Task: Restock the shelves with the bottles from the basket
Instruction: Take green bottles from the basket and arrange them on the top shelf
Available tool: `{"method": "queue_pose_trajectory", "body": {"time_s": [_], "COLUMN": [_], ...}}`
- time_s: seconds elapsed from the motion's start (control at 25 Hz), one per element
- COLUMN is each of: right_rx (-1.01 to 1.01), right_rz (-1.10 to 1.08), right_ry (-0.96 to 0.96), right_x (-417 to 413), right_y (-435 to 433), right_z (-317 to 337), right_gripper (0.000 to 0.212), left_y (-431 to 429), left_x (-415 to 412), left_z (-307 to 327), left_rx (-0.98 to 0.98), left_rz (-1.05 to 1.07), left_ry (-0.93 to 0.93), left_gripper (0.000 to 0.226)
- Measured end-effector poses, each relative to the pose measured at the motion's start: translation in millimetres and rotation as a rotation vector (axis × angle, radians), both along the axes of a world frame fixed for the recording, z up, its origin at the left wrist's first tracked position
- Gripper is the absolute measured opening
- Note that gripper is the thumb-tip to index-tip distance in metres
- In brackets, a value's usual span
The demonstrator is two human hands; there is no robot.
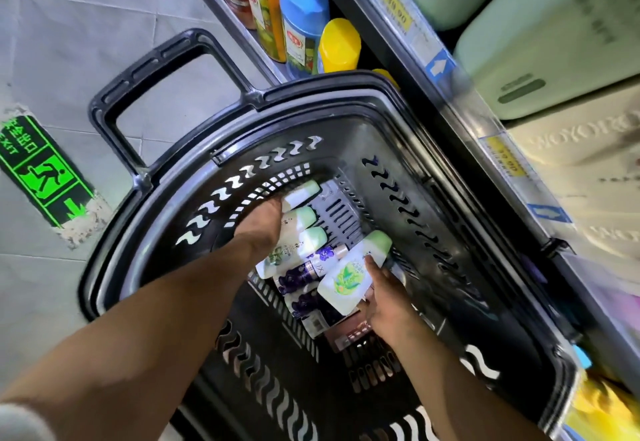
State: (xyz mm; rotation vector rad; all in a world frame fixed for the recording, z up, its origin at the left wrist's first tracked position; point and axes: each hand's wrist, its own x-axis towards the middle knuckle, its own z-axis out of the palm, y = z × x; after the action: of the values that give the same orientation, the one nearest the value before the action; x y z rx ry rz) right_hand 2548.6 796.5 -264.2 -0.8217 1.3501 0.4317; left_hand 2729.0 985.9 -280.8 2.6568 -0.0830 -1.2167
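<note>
Both hands are down inside the basket [417, 195]. The right hand [388, 298] holds a white bottle [349, 276], thumb on its label and fingers under it, with the green cap pointing away from the wrist. The left hand [261, 222] lies against a row of green-capped bottles [299, 229]; its fingers are hidden under them, so whether it grips them cannot be told. The step looks like lifting stock out. It would go best by taking the white bottle round its middle, bringing it straight up past the basket wall, and lifting from the left pile only what the hand can close on firmly. Between the hands lie purple bottles [301, 276], with a brownish pack [349, 333] under the right hand. Beyond the left hand a low shelf [235, 15] holds standing bottles with orange, blue and yellow caps. Past the right hand, higher shelving carries pale green bins [519, 35].
</note>
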Motion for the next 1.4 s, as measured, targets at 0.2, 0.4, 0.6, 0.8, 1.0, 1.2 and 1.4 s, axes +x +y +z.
{"method": "queue_pose_trajectory", "body": {"time_s": [0.2, 0.4, 0.6, 0.8, 1.0, 1.2, 1.4], "right_rx": [0.025, 0.090, 0.067, 0.026, 0.036, -0.092, -0.242], "right_rz": [0.048, 0.035, 0.073, 0.169, 0.197, 0.173, 0.073], "right_ry": [0.010, -0.010, -0.044, -0.117, -0.248, -0.318, -0.353], "right_x": [14, 19, 16, 24, 18, 2, -30], "right_y": [8, 16, 9, -2, -3, 12, 39], "right_z": [59, 167, 282, 396, 502, 579, 633], "right_gripper": [0.029, 0.015, 0.022, 0.016, 0.026, 0.025, 0.026], "left_y": [12, 18, 23, 32, 32, 34, 60], "left_x": [-16, -44, -63, -80, -93, -102, -109], "left_z": [66, 168, 299, 413, 521, 604, 646], "left_rx": [-0.026, -0.485, -0.789, -0.908, -0.891, -0.978, -0.957], "left_rz": [0.073, 0.442, 0.755, 0.974, 1.137, 1.037, 0.714], "left_ry": [0.029, 0.191, 0.373, 0.372, 0.365, 0.391, 0.534], "left_gripper": [0.029, 0.029, 0.030, 0.026, 0.033, 0.043, 0.063]}}
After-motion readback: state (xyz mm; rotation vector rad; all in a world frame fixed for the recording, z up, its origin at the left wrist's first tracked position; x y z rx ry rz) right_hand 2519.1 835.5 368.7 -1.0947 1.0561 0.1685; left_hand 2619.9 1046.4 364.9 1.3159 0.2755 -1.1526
